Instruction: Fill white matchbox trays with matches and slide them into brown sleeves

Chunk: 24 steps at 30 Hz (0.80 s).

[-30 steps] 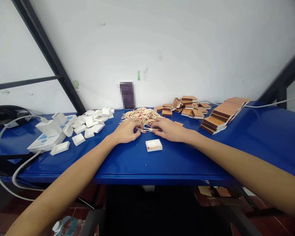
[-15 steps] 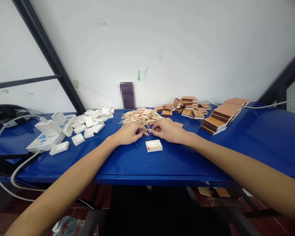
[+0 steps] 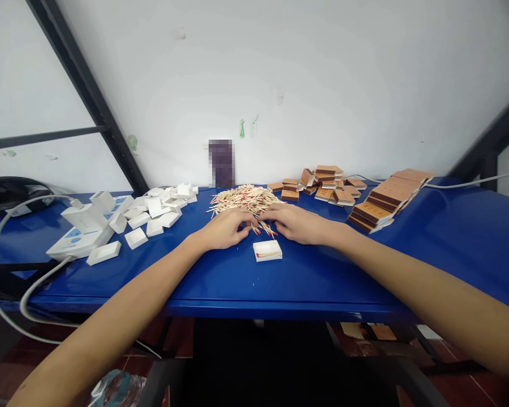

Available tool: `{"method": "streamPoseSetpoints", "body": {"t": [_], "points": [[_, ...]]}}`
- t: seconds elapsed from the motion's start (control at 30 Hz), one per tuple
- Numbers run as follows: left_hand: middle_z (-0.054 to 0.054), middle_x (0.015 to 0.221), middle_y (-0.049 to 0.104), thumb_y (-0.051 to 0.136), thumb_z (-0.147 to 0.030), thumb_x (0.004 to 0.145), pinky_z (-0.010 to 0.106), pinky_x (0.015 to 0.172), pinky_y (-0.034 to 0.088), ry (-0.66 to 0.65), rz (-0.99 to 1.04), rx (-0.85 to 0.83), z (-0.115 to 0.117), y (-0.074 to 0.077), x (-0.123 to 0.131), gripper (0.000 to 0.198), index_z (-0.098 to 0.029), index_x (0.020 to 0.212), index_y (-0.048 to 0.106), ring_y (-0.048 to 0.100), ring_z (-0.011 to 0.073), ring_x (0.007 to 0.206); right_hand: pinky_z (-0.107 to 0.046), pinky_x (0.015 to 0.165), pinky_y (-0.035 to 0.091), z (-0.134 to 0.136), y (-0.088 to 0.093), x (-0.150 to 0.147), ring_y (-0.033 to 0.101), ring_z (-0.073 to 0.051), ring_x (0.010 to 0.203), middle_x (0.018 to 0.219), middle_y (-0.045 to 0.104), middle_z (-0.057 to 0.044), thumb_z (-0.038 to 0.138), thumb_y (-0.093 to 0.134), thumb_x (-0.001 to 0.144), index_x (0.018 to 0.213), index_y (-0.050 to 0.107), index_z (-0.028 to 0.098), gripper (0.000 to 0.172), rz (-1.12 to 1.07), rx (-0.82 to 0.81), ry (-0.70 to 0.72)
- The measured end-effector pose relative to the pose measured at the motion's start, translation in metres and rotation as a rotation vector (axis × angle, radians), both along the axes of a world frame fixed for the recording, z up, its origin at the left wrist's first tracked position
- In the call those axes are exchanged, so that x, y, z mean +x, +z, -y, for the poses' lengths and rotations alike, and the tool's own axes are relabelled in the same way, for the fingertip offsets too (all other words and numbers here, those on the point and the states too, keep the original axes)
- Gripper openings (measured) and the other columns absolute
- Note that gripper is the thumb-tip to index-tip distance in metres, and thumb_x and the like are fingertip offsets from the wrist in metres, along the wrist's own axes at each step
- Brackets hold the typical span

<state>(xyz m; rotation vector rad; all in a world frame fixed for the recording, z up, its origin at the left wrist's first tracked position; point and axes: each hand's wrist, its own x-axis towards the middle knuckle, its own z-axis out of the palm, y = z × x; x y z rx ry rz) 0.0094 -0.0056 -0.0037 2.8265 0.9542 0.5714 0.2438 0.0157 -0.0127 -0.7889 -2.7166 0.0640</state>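
Note:
A heap of red-tipped matches point(image 3: 248, 196) lies on the blue table, close against the fingers of both hands. My left hand point(image 3: 229, 229) is at the heap's near left edge, thumb and fingers closed on a few matches point(image 3: 257, 230) whose red heads stick out. Across from it, my right hand point(image 3: 294, 222) has its fingers stretched over the near edge of the heap, thumb apart. Several loose matches point(image 3: 270, 228) lie beneath those fingers. Just in front of the hands sits a white matchbox tray point(image 3: 268, 258) with a few matches along its near side.
White empty trays point(image 3: 156, 209) are piled at the left, beside a white power adapter point(image 3: 85, 219) with cables. Brown matchbox sleeves point(image 3: 328, 183) lie heaped at the back right. Stacked matchboxes point(image 3: 385, 198) stand farther right. A black rack post point(image 3: 89, 96) rises at the left.
My right fingers have spread and reached left over the heap's edge. More loose matches now show beneath them. My left hand has barely moved.

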Motion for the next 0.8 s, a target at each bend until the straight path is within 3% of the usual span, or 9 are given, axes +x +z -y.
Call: {"method": "streamPoseSetpoints", "body": {"t": [0.27,0.43,0.7,0.8], "points": [[0.004,0.094,0.068,0.052,-0.018,0.09,0.031,0.081,0.047,-0.019,-0.018,-0.008,0.002,0.0,0.002,0.021,-0.019,0.096,0.072,0.062,0.0168,0.086,-0.038,0.091,0.046,-0.002,-0.005,-0.005,0.056,-0.025,0.112,0.124,0.059,-0.012,0.001,0.044,0.085,0.124,0.064,0.021,0.048,0.014,0.041,0.027],[0.004,0.093,0.068,0.053,-0.017,0.089,0.031,0.082,0.047,-0.032,-0.017,-0.024,0.003,0.0,0.002,0.02,-0.019,0.097,0.072,0.062,0.0167,0.085,-0.037,0.087,0.046,-0.001,-0.001,-0.007,0.059,-0.024,0.098,0.103,0.065,-0.012,0.003,0.042,0.088,0.112,0.07,0.016,0.038,0.037,0.037,0.055],[0.005,0.096,0.066,0.052,-0.019,0.09,0.033,0.086,0.047,-0.012,-0.015,-0.006,0.003,-0.002,0.001,0.023,-0.02,0.106,0.069,0.061,0.0184,0.091,-0.034,0.084,0.045,0.0,0.004,-0.002,0.06,-0.022,0.095,0.098,0.067,-0.01,0.006,0.047,0.088,0.111,0.072,0.019,0.036,0.023,0.012,0.052],[0.005,0.095,0.064,0.052,-0.023,0.092,0.033,0.083,0.047,-0.006,-0.028,-0.02,0.003,-0.002,0.001,0.022,-0.02,0.104,0.07,0.06,0.0187,0.089,-0.031,0.079,0.045,0.0,0.008,0.001,0.061,-0.02,0.089,0.092,0.068,-0.007,0.006,0.049,0.086,0.102,0.075,0.021,0.034,0.029,-0.025,0.049]]}}
